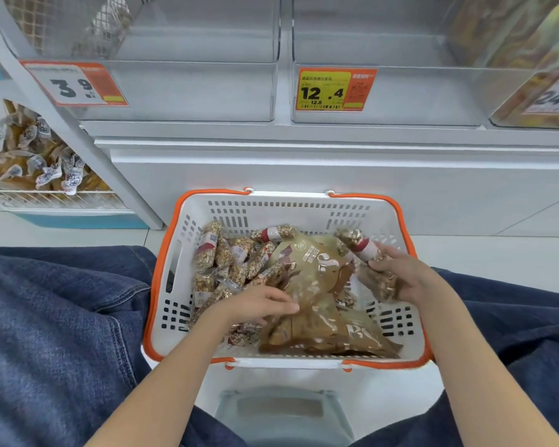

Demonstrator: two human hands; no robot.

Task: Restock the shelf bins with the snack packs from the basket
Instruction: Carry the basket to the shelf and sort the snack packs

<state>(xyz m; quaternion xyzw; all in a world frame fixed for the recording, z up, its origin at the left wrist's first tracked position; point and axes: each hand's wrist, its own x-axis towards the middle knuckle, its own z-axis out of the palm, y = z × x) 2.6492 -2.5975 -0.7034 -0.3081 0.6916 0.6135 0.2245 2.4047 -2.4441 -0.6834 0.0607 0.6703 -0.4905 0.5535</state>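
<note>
In the white plastic basket with orange rim [388,200], the right hand [400,272] grips small grain-bar packs [367,248]; the left hand [262,303] pinches a tan foil bag [317,285] lying over the loose bars.

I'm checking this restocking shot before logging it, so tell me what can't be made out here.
All in the head view:
- Basket bottom: hidden under the snack bars and brown bags.
- Left hand fingertips: tucked against a bag, so its grip is unclear.
- Right hand: holds bars; how many is hidden by the fingers.
- Right price tag: cut off by the frame edge.
- Small print on the yellow tag: too small.
</note>
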